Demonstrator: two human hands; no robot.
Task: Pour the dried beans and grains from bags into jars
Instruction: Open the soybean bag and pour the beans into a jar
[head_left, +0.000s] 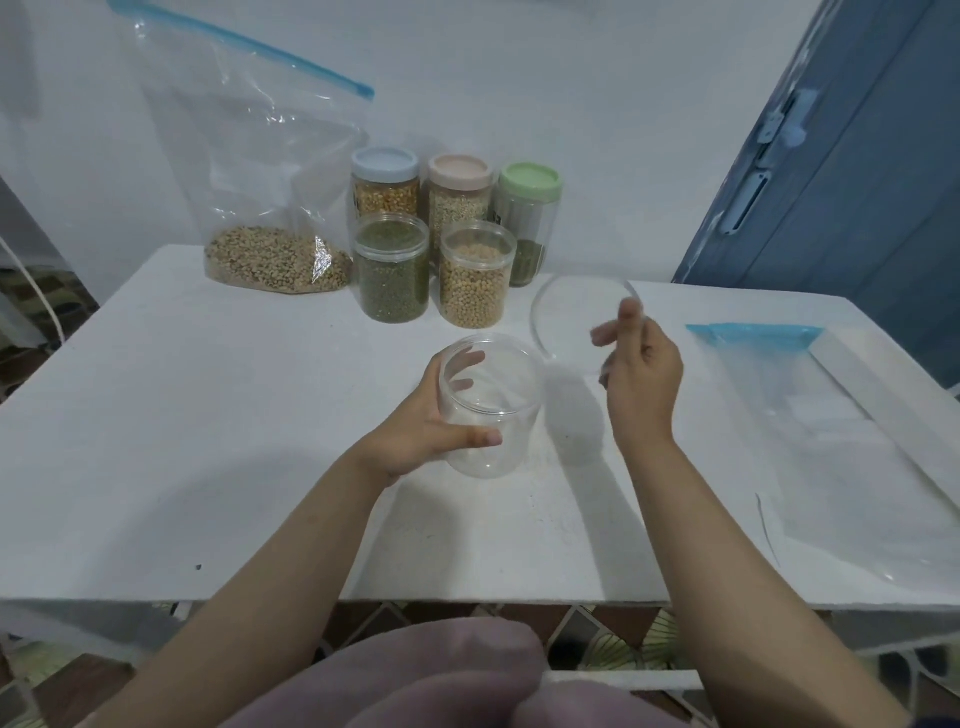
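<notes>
Near the middle of the white table (208, 415), an empty clear jar (488, 405) stands open, gripped around its side by the left hand (431, 421), thumb on the near wall and fingers showing through the far wall. Just to its right the right hand (641, 374) pinches the jar's clear lid (571, 322) by the rim and holds it raised, tilted, apart from the jar's mouth.

Farther back stand five filled jars: a clear one of green beans (392, 270), a clear one of yellow beans (475, 278), and behind them three with blue (385, 182), pink (460, 189) and green (530, 218) lids. To their left, a large zip bag (249, 171) leans against the wall with brownish grains (275, 260) settled in its bottom. At the far right an emptied zip bag (810, 415) lies flat.

Judging by this, most of the job looks finished: several jars are already filled and one bag is spent. What remains appears to be tipping the leaning bag's grains into the open jar, then lidding it.
</notes>
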